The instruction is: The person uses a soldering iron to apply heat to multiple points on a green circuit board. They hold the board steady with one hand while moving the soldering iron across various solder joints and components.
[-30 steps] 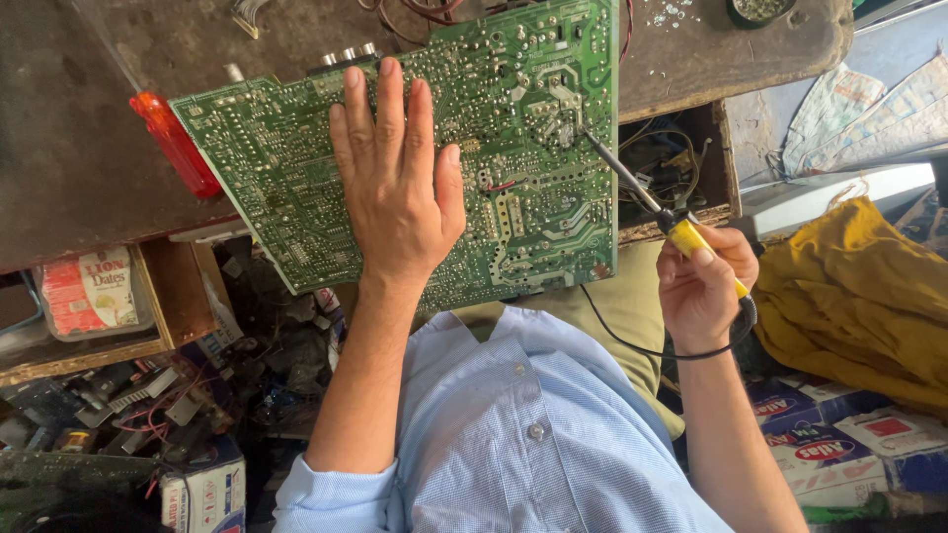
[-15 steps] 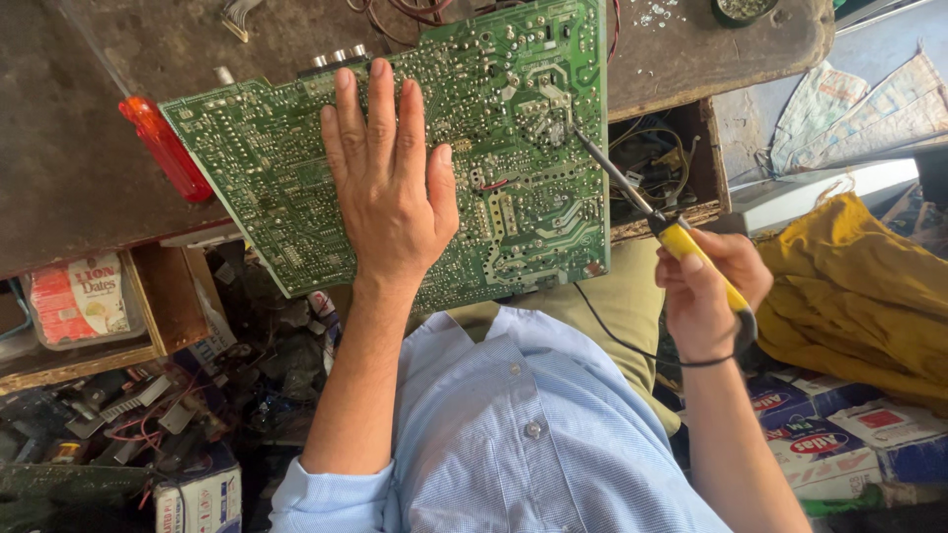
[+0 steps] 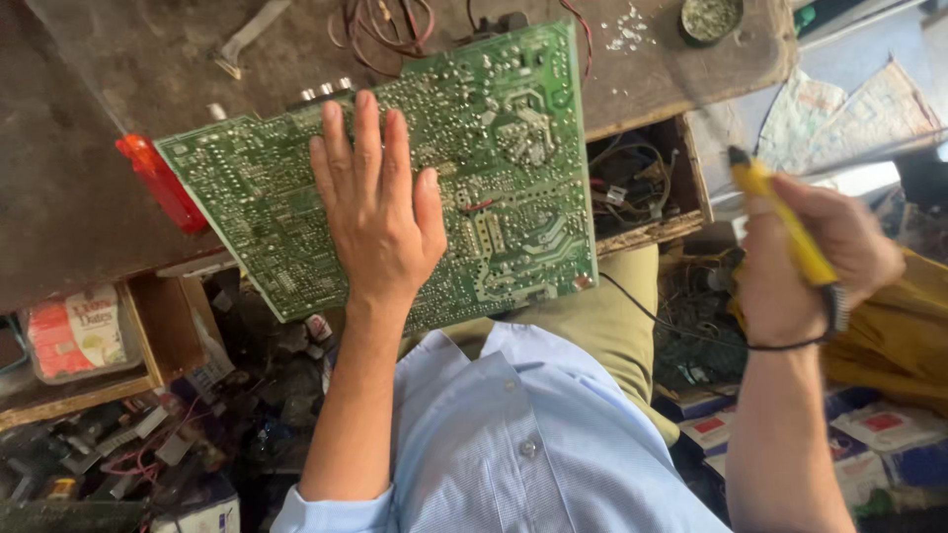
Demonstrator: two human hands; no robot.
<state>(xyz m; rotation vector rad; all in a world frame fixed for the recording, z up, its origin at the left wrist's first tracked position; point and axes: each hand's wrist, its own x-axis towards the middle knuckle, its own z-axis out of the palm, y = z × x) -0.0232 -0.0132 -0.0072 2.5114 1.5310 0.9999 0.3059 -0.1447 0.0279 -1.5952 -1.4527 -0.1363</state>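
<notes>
Item one: our left hand point(image 3: 378, 212), laid flat and released, fingers spread, palm down on the solder side of a large green circuit board point(image 3: 513, 148). The board lay tilted across the front edge of the dark wooden bench point(image 3: 99, 197), its lower part overhanging our lap.

Item two: our right hand point(image 3: 810, 262), clenched around a yellow-handled soldering iron point(image 3: 785, 222), held off to the right of the board and apart from it, above the clutter beside the bench. The iron's dark tip end pointed up and away from us; its black cord looped around our wrist.

Item three: a red plastic-handled tool point(image 3: 158, 183), lying on the bench and touching the board's left edge.

Item four: a tangle of red and dark wires point(image 3: 380, 25) at the bench's far side, just beyond the board.

Item five: a small round tin point(image 3: 709, 18) on the far right of the bench, with pale flecks scattered near it.

Item six: an open wooden compartment point(image 3: 642, 188) under the bench's right end, stuffed with wires and parts.

Item seven: a yellow cloth point(image 3: 894, 345) on the right, behind our right hand.
</notes>
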